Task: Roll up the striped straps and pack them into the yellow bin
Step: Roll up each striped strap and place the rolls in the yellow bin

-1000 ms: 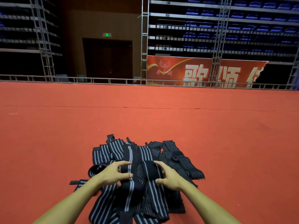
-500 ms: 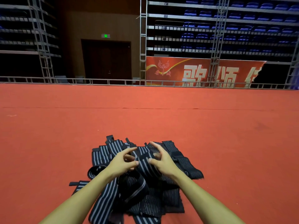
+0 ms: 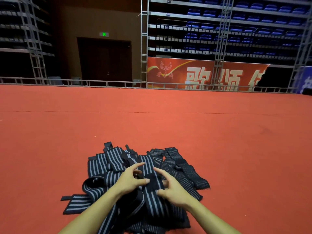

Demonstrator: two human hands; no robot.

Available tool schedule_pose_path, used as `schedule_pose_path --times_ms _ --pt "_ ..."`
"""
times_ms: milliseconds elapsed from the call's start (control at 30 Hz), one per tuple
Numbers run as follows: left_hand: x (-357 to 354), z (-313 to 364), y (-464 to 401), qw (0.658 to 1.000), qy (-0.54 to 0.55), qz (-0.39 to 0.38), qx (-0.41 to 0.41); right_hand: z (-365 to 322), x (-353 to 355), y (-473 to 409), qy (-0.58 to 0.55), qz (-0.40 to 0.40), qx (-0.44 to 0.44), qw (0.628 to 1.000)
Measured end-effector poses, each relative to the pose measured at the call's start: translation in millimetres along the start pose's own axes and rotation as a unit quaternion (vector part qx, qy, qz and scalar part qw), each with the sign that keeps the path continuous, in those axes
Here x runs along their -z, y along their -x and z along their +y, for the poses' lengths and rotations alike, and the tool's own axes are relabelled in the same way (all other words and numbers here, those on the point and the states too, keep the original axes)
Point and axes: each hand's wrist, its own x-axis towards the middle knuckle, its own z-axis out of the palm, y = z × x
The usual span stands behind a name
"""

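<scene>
While both hands work at the top of the pile of striped straps [image 3: 135, 179], the left hand [image 3: 130, 180] pinches the edge of one strap [image 3: 152, 188] between thumb and curled fingers, and the right hand [image 3: 172, 188] grips that strap's other side — fingers bent over it. The pile lies loose on the red carpet [image 3: 219, 132], just ahead of the person — none looks rolled.

Straps [image 3: 116, 159] black, grey stripes; carpet [image 3: 219, 132] red-orange; banner [image 3: 199, 73] red.
</scene>
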Motion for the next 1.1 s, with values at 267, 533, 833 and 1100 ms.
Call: schedule_pose_path --times_ms 267,533,833,1100 --pt "-3.4 9.4 10.0 0.996 0.037 0.072 -0.044 3.7 -12.5 -13.7 -0.047 0.013 -0.041 0.998" --pt "5.7 16.8 47.6 0.997 0.006 0.028 -0.077 -22.7 -27.4 -43.8 -0.227 0.119 -0.084 0.963" --pt "25.9 9.2 32.1 0.963 0.183 0.149 0.131 -28.0 -31.2 -26.1 -0.114 0.123 -0.044 0.985" --pt "15.9 -1.4 -2.0 0.927 0.249 0.192 0.204 -27.3 -20.0 -6.3 0.036 0.094 -0.053 0.994"
